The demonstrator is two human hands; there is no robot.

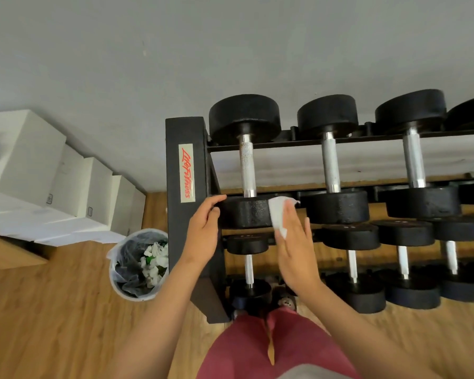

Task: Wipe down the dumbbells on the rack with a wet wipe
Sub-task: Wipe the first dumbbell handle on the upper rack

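A black rack [185, 170] holds two rows of black dumbbells with silver handles. The leftmost top dumbbell [247, 162] lies with its near head toward me. My left hand [203, 231] grips the left side of that near head, thumb on top. With straight fingers, my right hand [293, 247] presses a white wet wipe [277, 214] flat against the right side of the same head. Two more dumbbells [331, 160] sit to the right on the top row, and several smaller ones [352, 258] on the lower row.
A lined waste bin [137, 265] with crumpled wipes stands on the wood floor left of the rack. White boxes [33, 165] are stacked against the grey wall at far left. My legs in red trousers [271, 348] are close to the rack's base.
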